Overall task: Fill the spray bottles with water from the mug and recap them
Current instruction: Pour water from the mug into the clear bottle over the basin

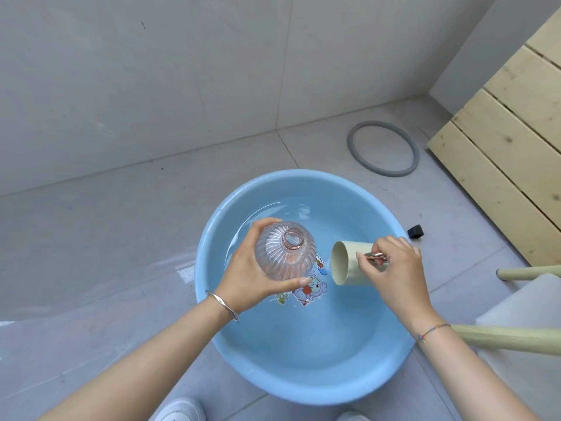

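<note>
Head: ribbed clear pink bottle (285, 253) uncapped, upright.

Bottle (285, 253) left of mug (352, 264), both above the basin (303, 390).

You've got one wide-angle view here, worn on your head, facing forward and tipped steeply down onto the blue basin (303, 360), which fills the lower middle of the picture. It's close in: your forearms enter from the bottom edge, and the left hand (243, 278) and right hand (394, 268) sit right over the basin. Nearer than the basin, shoe tips (179, 411) clip the bottom edge. Beyond the basin, the floor (121, 238) runs up to the wall (151, 71).
</note>
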Action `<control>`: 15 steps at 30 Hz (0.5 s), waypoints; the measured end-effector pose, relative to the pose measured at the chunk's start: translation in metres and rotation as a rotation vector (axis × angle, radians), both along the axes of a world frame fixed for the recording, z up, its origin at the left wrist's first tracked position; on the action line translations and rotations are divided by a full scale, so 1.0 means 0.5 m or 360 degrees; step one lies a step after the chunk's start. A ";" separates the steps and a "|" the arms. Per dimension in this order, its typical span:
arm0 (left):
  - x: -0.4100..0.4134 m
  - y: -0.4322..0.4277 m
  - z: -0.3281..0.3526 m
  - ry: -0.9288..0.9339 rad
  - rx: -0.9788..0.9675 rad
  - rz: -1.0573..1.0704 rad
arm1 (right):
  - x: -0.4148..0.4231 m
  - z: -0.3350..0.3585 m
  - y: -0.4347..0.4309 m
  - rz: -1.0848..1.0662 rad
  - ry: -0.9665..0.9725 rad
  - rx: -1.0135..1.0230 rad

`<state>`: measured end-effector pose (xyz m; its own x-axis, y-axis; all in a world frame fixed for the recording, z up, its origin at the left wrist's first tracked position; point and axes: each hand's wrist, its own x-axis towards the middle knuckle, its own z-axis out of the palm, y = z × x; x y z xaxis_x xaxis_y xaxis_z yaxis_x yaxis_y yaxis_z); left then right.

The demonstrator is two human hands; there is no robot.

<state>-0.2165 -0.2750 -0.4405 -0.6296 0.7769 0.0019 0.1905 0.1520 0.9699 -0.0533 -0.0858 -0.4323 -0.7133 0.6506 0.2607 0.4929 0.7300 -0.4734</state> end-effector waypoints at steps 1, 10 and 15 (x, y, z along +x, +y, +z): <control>0.000 0.000 0.000 0.0005 0.0006 0.0001 | 0.000 -0.004 -0.001 0.0012 -0.0015 0.0008; 0.002 0.004 0.002 -0.0016 0.0026 0.0025 | -0.001 -0.010 -0.008 0.0034 -0.0055 0.0011; 0.000 0.001 0.001 0.0019 0.0013 0.0024 | 0.001 0.042 -0.012 -0.0151 0.0220 -0.0298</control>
